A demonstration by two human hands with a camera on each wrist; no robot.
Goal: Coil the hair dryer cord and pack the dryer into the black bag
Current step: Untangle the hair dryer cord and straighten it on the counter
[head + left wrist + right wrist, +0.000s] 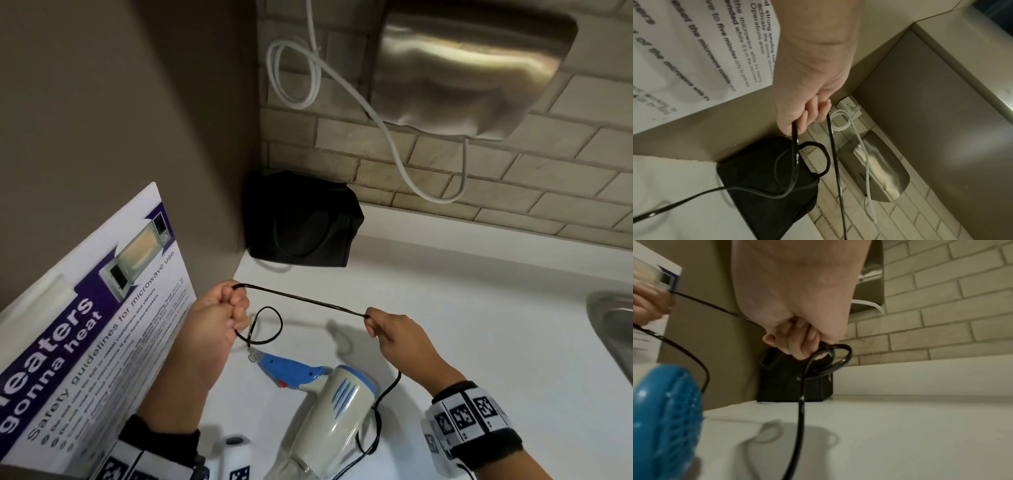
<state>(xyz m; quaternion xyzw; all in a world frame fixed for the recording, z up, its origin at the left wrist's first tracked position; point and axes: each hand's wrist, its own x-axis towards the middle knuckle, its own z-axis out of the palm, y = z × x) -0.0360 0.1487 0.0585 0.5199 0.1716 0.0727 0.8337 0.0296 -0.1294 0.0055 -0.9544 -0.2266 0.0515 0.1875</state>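
The left hand (pixel 219 318) curls tight round a loop of the black cord (pixel 301 301); the right hand (pixel 394 334), at 3 o'clock from it, pinches the cord's far bend. The hair dryer (pixel 329 407) lies on the counter (pixel 479 308) at 6 o'clock; the black bag (pixel 301 219) stands at 12.

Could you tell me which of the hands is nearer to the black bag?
Left. The left hand grips the cord just in front of the black bag; the right hand holds it further out.

white counter (pixel 462 308), hair dryer (pixel 329 407) lying on it; black bag (pixel 301 219) at back corner
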